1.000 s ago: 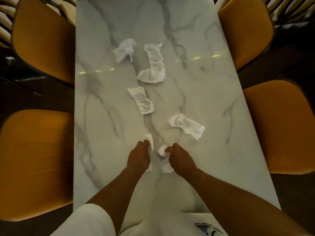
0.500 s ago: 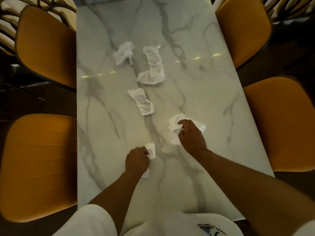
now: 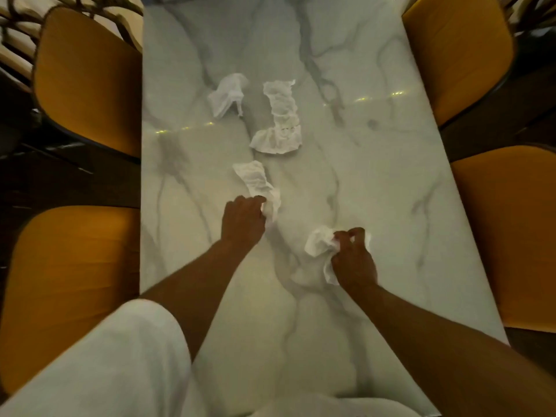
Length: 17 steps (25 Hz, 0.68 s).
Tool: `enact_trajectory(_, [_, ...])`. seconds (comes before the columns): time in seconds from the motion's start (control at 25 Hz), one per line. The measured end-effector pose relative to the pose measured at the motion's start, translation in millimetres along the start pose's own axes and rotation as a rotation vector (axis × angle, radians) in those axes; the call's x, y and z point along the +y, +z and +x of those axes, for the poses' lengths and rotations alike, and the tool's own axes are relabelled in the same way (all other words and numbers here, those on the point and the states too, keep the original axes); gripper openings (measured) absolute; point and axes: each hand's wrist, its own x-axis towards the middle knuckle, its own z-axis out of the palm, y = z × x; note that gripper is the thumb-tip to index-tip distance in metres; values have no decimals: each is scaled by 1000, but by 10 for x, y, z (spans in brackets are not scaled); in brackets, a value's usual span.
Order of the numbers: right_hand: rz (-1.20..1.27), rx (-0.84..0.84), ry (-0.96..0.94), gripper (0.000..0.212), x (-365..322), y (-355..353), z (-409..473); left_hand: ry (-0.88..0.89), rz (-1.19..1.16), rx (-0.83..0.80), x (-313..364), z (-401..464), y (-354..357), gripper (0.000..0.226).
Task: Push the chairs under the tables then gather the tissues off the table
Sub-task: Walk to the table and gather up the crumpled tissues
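Head view
Table (image 3: 376, 182): white marble top, the landmark here.
Right hand (image 3: 353, 260): fingers curled round a crumpled tissue wad (image 3: 319, 243), near the table's middle.
Left hand (image 3: 242, 222): fingers pinching the near end of a long tissue (image 3: 255, 180) lying on the table.
Far tissues: small one (image 3: 227, 94) and L-shaped one (image 3: 279, 121), farther up the table.
Chairs: four orange seats at the table's sides, such as the near left chair (image 3: 69, 284).

Four crumpled white tissues (image 3: 281, 115) (two gripped) on marble table (image 3: 376, 191); orange chairs (image 3: 90, 85) tucked.
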Motion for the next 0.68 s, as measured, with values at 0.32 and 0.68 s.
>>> enact_trajectory(0.32, [-39,-95,-77,27,7,91,-6,90,-11,-167,-205,538,111,15])
enact_trajectory(0.68, [-166,-33,-362,11,-140,288,325,65,-229,-107,-226,364,182,30])
